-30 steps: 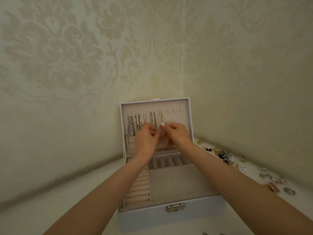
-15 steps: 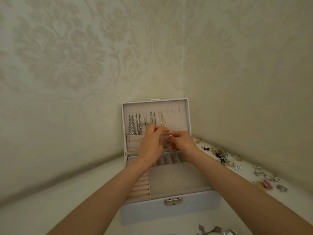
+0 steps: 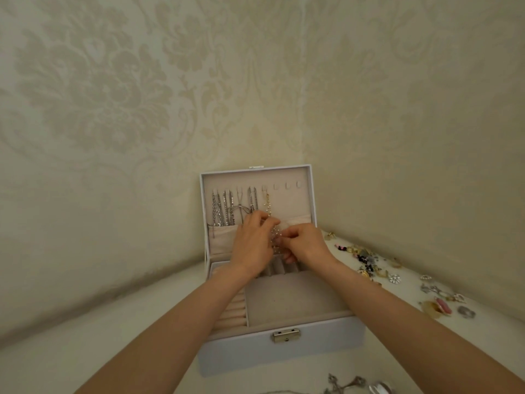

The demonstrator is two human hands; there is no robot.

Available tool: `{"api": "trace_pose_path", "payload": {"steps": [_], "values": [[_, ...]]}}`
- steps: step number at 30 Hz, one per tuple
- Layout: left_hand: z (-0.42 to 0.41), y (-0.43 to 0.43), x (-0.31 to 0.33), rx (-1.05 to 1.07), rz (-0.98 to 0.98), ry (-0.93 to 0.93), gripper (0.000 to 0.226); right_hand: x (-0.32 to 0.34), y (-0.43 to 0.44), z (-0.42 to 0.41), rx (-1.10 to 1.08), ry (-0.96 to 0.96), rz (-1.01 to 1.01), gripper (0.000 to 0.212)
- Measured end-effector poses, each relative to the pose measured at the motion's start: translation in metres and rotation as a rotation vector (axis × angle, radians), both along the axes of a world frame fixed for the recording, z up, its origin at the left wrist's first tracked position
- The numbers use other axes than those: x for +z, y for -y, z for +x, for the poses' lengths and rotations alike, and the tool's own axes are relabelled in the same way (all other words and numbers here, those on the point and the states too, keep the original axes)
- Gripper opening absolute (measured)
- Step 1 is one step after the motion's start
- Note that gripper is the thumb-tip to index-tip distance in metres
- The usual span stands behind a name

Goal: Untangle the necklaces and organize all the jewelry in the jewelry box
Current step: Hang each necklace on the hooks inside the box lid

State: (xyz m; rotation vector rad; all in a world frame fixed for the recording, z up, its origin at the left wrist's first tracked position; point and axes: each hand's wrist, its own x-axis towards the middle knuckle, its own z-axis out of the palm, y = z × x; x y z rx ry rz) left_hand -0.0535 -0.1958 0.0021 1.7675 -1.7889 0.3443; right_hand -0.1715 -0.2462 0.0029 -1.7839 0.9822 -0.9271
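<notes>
A white jewelry box [image 3: 281,348] stands open on the table, its lid upright against the wall. Several silver chains [image 3: 224,207] hang from hooks in the lid. A pearl necklace [image 3: 268,207] hangs from the hook to their right. My left hand [image 3: 252,245] and my right hand [image 3: 305,243] meet in front of the lid's fabric pocket [image 3: 223,237]. Both pinch the lower part of the pearl necklace between their fingertips. Three hooks [image 3: 287,185] at the lid's right are bare.
Loose earrings and brooches [image 3: 369,260] lie scattered on the table right of the box, out to a pink piece [image 3: 443,305]. A silver cross pendant [image 3: 345,385] lies at the near edge. The box base has ring rolls [image 3: 231,311] and a flat tray [image 3: 287,302].
Both hands have come down from the hooks to the level of the lid's pocket, still holding the pearl necklace. The necklace now hangs from its hook.
</notes>
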Motion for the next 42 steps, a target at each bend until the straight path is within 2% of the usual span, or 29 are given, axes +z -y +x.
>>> {"api": "trace_pose_path", "payload": {"steps": [6,9,16,20,27,30,34,39,42], "values": [[-0.001,0.0,-0.004,0.095,0.01,0.071,0.05,-0.001,0.001,-0.017,0.036,-0.068,-0.072,0.004],[0.0,0.001,-0.005,0.074,0.026,0.034,0.05,0.001,0.002,-0.028,-0.019,-0.044,-0.077,0.016],[0.005,0.005,-0.006,0.058,0.113,-0.064,0.049,0.027,0.009,-0.03,-0.036,0.352,0.074,0.008],[0.008,0.009,-0.001,0.056,0.126,-0.163,0.046,0.045,0.02,-0.012,-0.017,0.412,0.011,0.013],[0.01,0.01,0.0,0.044,0.167,-0.223,0.049,0.043,0.047,0.011,-0.105,0.259,-0.103,0.026],[0.01,0.008,0.0,0.005,0.144,-0.282,0.053,0.035,0.054,0.01,-0.147,0.121,-0.197,0.024],[0.01,0.005,0.001,-0.011,0.123,-0.329,0.052,0.028,0.054,0.007,-0.108,-0.156,-0.391,0.023],[0.009,0.003,0.003,-0.031,0.136,-0.373,0.046,0.024,0.045,0.006,0.012,-0.299,-0.461,0.018],[0.009,-0.001,0.0,-0.054,0.114,-0.363,0.046,0.019,0.035,0.003,0.031,-0.434,-0.574,0.022]]}}
